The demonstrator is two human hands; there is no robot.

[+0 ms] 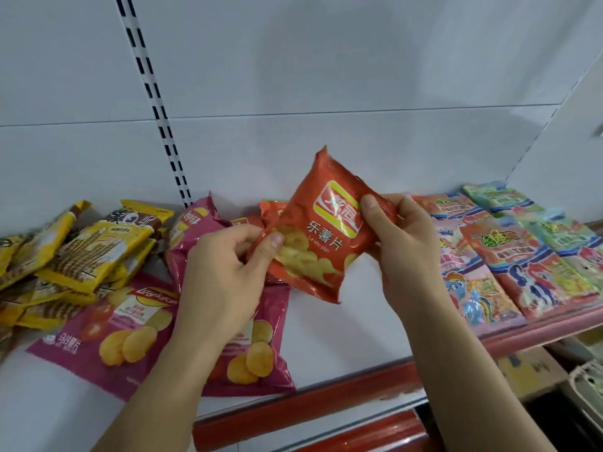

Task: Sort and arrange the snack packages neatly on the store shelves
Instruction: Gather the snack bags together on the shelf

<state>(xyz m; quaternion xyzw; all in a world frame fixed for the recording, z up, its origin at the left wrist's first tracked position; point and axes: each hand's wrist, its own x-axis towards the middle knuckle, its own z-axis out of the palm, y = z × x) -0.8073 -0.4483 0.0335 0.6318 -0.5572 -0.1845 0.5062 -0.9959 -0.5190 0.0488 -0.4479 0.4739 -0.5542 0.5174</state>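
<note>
Orange chip bag [321,230] tilted, raised above the white shelf [342,327]. Pink chip bags [111,334] flat at left, yellow wafer packs [81,252] heaped beyond, cartoon-printed packs [518,259] in rows at right.

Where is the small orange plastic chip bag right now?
In the head view, centre: the small orange plastic chip bag is held above the white shelf, pinched between left hand and right hand.
</note>
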